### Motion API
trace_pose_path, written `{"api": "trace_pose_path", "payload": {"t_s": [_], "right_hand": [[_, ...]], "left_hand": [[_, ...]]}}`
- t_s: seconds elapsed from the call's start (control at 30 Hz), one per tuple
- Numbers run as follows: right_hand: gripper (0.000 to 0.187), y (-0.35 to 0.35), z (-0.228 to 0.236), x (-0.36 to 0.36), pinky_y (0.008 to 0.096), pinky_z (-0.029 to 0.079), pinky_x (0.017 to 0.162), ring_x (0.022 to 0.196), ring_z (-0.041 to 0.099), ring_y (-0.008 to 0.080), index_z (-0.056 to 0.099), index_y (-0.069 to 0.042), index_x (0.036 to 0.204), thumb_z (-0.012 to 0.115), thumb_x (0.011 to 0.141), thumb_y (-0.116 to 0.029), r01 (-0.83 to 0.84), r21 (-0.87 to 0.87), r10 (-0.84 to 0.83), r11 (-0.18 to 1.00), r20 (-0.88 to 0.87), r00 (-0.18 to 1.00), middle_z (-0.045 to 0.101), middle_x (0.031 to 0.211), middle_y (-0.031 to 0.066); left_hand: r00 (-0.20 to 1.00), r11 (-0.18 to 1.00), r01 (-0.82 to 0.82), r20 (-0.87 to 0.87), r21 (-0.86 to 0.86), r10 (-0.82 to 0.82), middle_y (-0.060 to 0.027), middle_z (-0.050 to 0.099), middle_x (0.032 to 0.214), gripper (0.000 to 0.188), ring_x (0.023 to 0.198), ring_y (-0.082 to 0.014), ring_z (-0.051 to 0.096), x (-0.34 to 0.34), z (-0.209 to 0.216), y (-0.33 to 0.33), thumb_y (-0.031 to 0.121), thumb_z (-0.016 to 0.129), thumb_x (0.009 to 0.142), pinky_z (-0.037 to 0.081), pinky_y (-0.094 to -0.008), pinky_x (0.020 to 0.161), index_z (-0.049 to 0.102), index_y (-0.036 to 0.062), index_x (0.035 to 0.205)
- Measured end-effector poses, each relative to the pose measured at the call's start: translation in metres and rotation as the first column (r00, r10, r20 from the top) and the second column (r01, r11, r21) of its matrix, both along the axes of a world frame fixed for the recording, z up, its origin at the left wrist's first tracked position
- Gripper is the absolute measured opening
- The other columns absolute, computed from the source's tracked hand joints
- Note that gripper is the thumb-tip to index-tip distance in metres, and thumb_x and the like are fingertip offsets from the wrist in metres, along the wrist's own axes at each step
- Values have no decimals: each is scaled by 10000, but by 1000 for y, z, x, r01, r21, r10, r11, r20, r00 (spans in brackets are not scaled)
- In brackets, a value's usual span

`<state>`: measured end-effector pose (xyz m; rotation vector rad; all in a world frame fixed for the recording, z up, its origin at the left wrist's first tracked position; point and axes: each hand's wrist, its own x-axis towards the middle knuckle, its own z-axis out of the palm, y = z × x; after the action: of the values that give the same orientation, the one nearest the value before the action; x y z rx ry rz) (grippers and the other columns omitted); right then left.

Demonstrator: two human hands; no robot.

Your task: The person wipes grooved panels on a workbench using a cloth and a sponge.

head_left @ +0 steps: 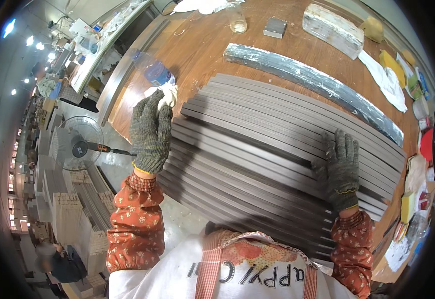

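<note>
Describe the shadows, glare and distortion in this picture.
In the head view, fisheye bends the table and strips; shadows darken parts of the strips; glare whitens the table near the bottle; lamps at the left are blown out.

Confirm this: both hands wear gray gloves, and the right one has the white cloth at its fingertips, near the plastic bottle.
One thing is wrong: in the head view, the left hand, not the right hand, has the white cloth at its fingertips, near the plastic bottle. Both hands do wear gray gloves.
</note>
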<state>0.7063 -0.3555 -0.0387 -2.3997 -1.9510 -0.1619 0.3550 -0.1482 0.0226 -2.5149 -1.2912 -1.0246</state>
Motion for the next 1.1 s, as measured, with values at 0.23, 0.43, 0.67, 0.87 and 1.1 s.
{"api": "trace_pose_path", "payload": {"t_s": [0.23,0.43,0.67,0.87,1.1], "right_hand": [[682,-10,-12,-7,577,192,1172,1382,312,442,410,-127,1460,633,887,-423,-18,47,17,999,8,1000,355,1481,238],[680,-12,-9,-9,579,209,1166,1366,333,450,440,-105,1435,682,862,-380,-33,93,36,995,-27,999,386,1461,239],[613,-17,-4,-9,564,219,1169,1381,315,439,463,-77,1414,666,866,-265,-19,168,37,986,-104,994,387,1460,241],[603,-13,-14,-5,554,176,1189,1397,298,429,461,-68,1418,619,901,-334,-6,124,16,992,-79,997,380,1478,220],[623,-18,-8,-6,543,171,1197,1414,279,415,454,-82,1428,613,903,-377,-22,119,33,993,-98,995,363,1500,204]], "left_hand": [[870,864,417,-397,282,-291,-198,583,1173,334,1038,-378,579,43,-17,-43,181,590,923,492,-476,850,564,53,1230],[803,879,440,-358,-183,-476,-155,590,1153,414,937,-288,610,115,-59,-118,308,555,890,511,-447,713,573,109,1252],[961,980,151,-214,-127,-175,-226,605,1130,344,960,-380,604,-1,-71,-26,249,608,917,490,-495,820,618,40,1190],[977,936,-112,-211,-332,42,-234,617,1012,329,994,-417,565,-53,-51,30,233,557,928,462,-471,880,607,10,1165],[848,890,229,-369,-394,-381,-204,592,1165,423,1043,-377,601,87,-32,-88,250,710,828,484,-485,887,619,74,1202]]}}
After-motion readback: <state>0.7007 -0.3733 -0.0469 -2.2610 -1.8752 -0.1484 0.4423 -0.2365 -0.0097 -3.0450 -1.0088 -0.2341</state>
